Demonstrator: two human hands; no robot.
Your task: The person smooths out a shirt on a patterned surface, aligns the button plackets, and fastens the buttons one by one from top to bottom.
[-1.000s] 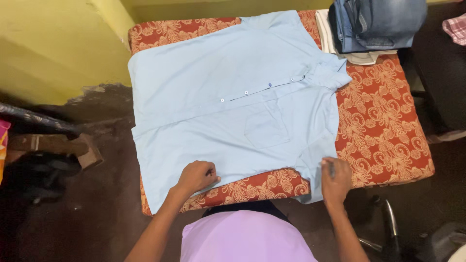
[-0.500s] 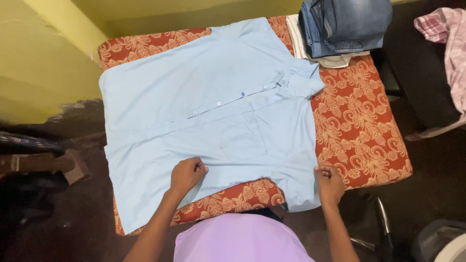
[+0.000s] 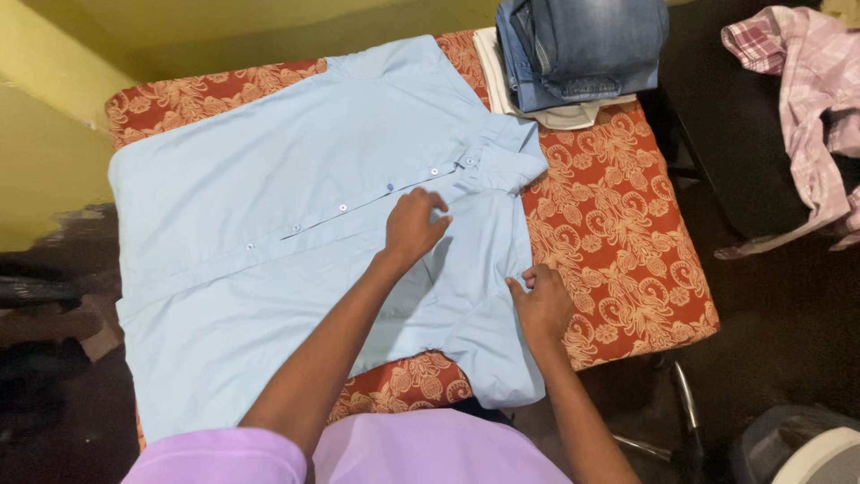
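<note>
A light blue button-front shirt (image 3: 269,188) lies spread face up on a table covered in a red floral cloth (image 3: 627,242). My left hand (image 3: 414,224) rests with curled fingers on the shirt's chest, just below the button placket and near the collar (image 3: 502,161). My right hand (image 3: 540,300) pinches the fabric at the shirt's near shoulder, where the cloth bunches. The short sleeve (image 3: 497,372) hangs over the table's front edge beneath my right wrist.
Folded jeans (image 3: 582,40) sit on a white folded garment at the table's far right corner. A pink plaid cloth (image 3: 806,99) drapes over dark furniture to the right. A yellow wall (image 3: 54,134) stands at the left. A pale bin rim (image 3: 815,457) shows bottom right.
My left hand moved up from the shirt's lower edge to the chest near the collar. My right hand shifted inward onto the shoulder. The view panned, so the table sits further left.
</note>
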